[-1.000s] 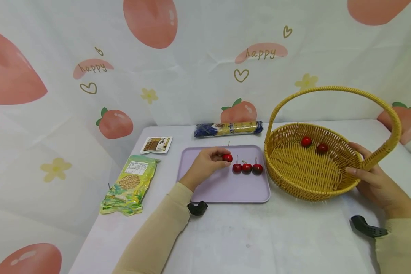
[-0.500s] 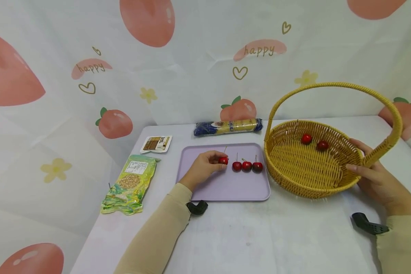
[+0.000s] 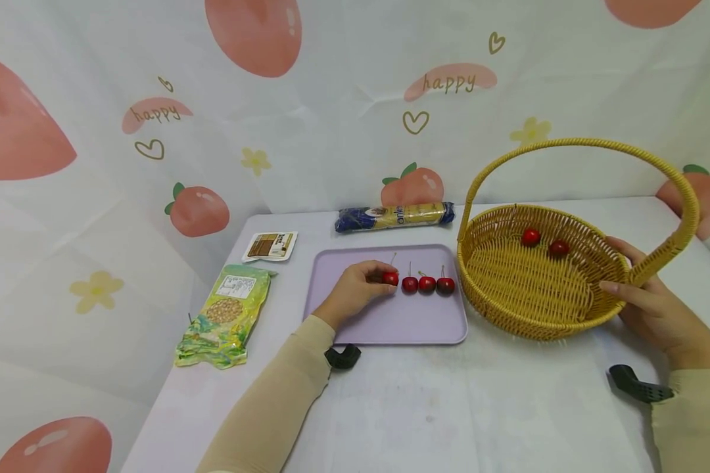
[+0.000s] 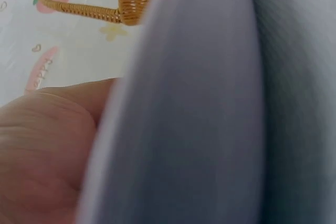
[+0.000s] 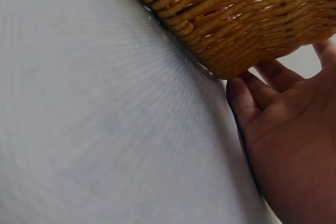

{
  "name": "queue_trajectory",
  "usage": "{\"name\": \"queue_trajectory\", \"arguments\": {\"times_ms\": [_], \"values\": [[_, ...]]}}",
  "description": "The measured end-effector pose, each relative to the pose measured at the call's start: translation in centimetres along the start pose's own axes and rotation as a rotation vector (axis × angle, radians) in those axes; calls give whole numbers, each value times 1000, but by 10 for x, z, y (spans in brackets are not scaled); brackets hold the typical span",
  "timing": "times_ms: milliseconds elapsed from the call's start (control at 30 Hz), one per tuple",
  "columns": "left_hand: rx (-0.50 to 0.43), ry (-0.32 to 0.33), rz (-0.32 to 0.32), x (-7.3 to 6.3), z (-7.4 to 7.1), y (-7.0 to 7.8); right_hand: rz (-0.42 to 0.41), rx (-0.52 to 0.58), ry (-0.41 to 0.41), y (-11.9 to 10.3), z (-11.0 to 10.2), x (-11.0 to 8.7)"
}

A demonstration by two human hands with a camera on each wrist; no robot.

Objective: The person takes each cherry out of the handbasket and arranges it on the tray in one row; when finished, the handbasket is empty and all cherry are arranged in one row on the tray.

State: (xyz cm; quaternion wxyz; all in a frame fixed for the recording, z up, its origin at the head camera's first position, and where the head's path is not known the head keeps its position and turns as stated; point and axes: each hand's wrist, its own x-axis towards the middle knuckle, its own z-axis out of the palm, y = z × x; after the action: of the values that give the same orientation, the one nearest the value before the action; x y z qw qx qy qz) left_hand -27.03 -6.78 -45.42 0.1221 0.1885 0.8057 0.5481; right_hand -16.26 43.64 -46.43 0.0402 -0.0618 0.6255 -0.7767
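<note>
In the head view my left hand (image 3: 355,290) pinches a red cherry (image 3: 390,279) by its side, between thumb and fingers, over the lilac tray (image 3: 402,328). The cherry's stem points up. Just right of it, three cherries (image 3: 427,284) with stems sit in a row on the tray. My right hand (image 3: 657,312) holds the yellow wicker basket (image 3: 526,289) by its right rim, thumb over the edge and fingers outside. Two cherries (image 3: 544,242) lie inside the basket. In the left wrist view the tray's blurred edge (image 4: 194,103) hides the fingertips; the right wrist view shows fingers against the basket's woven wall (image 5: 236,40).
The basket's tall handle (image 3: 580,142) arches above it. Behind the tray lies a long blue and yellow packet (image 3: 393,217). To the left are a small white and brown packet (image 3: 270,246) and a green and yellow bag (image 3: 225,315). A printed curtain (image 3: 331,118) hangs behind the table.
My left hand has lowered the cherry toward the tray, from behind the row to almost level with it at its left end. My right hand keeps its hold on the basket.
</note>
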Motion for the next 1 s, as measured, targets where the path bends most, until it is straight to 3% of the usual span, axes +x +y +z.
{"name": "queue_trajectory", "arguments": {"times_ms": [500,1000], "values": [[172,34,25,1,5,1,-4,-28,17,2,1,1],[146,34,-24,-1,5,3,14,13,12,-1,1,0]]}}
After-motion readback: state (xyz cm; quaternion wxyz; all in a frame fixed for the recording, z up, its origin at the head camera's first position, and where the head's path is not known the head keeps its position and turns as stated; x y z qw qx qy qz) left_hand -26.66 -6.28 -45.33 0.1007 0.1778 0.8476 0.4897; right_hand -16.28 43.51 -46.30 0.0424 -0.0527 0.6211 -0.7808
